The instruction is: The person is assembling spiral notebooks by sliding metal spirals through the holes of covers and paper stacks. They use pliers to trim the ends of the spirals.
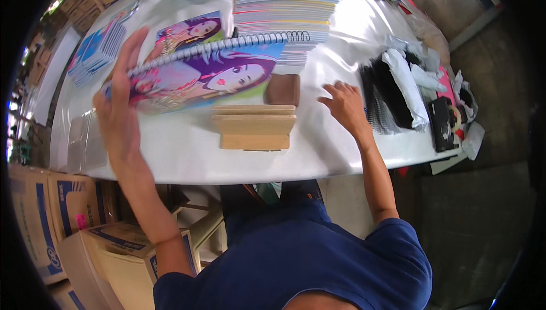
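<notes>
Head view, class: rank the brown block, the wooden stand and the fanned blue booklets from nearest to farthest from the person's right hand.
1. Brown block: just left of the right hand.
2. Wooden stand: farther left, toward the table's near edge.
3. Fanned blue booklets: far left end, beyond the left hand.

Packaging-wise it's mostly cardboard boxes [62,207] stacked under the table's left end, tan with blue printed panels; one has a small pink sticker [83,221] on its front face. A lower box [122,253], nearer the person, is cream with a blue-printed top flap. More brown cartons [94,0] are piled beyond the table's far left corner, blurry, so probably plain. No screens or signs showing.
</notes>
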Tool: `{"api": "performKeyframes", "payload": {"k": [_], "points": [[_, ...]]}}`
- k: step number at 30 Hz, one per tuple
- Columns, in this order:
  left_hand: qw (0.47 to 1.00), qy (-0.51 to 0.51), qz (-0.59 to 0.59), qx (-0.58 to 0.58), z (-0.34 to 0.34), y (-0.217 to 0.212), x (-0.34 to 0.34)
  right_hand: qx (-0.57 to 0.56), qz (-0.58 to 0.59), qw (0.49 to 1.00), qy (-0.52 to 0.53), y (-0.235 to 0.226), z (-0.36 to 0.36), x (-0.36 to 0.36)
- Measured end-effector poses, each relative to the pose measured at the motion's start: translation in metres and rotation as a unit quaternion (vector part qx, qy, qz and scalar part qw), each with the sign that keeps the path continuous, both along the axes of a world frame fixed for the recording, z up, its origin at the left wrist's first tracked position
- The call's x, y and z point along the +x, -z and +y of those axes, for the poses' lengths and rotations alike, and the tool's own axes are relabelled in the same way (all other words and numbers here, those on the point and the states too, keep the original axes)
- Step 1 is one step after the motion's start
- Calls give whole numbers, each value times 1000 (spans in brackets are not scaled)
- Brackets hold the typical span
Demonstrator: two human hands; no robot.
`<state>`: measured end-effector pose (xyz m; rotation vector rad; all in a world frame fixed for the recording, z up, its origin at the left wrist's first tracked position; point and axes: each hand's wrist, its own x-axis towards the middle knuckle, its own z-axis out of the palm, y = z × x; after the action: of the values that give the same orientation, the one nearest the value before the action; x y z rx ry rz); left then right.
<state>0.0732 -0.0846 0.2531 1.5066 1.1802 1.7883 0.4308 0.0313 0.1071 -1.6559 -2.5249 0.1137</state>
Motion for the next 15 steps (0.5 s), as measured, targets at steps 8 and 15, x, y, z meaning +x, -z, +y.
{"api": "performKeyframes", "payload": {"k": [8, 15], "points": [[907, 29, 419, -39, -30, 99, 94, 204, -36, 978, 32, 74, -35, 63], [849, -101, 519, 2, -19, 119, 111, 102, 224, 967, -73, -8, -89, 2]]}}
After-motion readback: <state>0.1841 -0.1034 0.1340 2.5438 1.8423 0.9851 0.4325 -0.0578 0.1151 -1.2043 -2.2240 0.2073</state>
